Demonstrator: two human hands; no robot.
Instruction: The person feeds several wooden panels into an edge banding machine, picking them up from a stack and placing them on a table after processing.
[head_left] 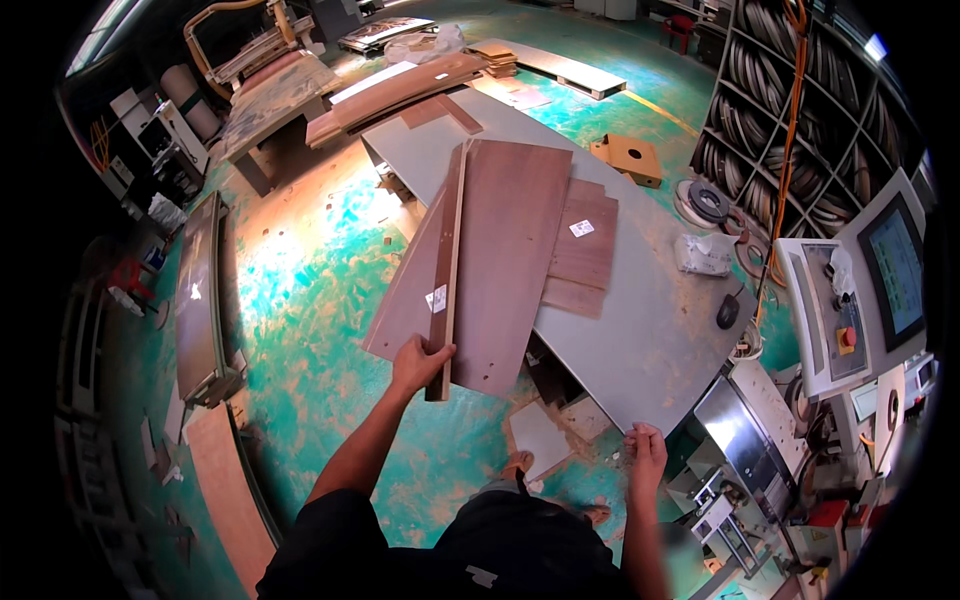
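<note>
My left hand (415,364) is closed round the near end of a narrow brown wood strip (450,240) with a white label on it. The strip stands on edge over wide reddish-brown wood panels (505,260), which lie on a grey table (630,350) and overhang its left edge. Smaller brown panels (585,240), one carrying a white label, lie just right of them. My right hand (647,455) is at the table's near corner, fingers curled together; whatever they may hold is too small to make out.
On the table's right side are a plastic bag (706,254) and a black computer mouse (728,311). A control panel with a screen (850,290) stands at the right, before a rack of edging rolls (800,120). Long boards (225,480) lie at the left.
</note>
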